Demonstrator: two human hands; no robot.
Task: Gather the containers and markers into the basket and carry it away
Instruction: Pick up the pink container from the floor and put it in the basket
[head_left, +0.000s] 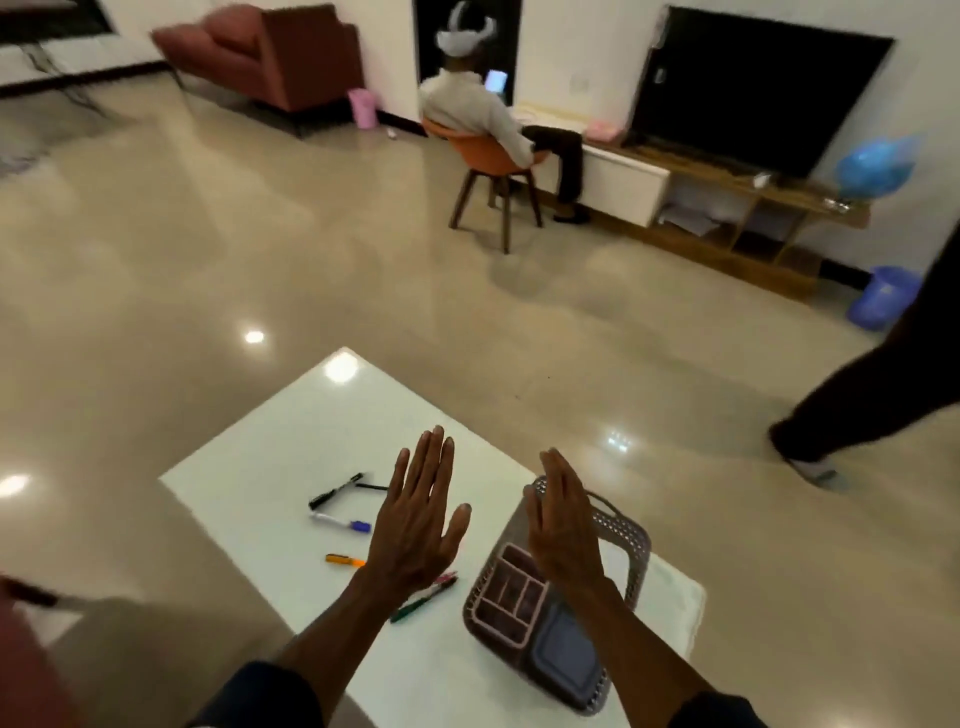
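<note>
Both hands hang above the white desk (249, 467) with straight fingers, holding nothing: the left hand (415, 525) palm-down with fingers spread, the right hand (563, 525) edge-on with fingers pressed together, over the basket (621, 540). The grey perforated basket sits at the desk's 3 o'clock side, and two containers lie in it — a pink divided tray (506, 597) and, just at its 5 o'clock, a blue lidded box (563, 657). The markers lie loose on the desk, outside the basket: a black marker (335, 491) at 11 o'clock of the left hand, a thin black pen (371, 487) just beside its tip, a white marker with a blue cap (340, 522) below them, an orange marker (344, 560) at 8 o'clock of the hand, and a green marker (423, 597) with a pink one (445, 578) between the left wrist and the basket. Far off at 12 o'clock a person sits on an orange chair (491, 158).
</note>
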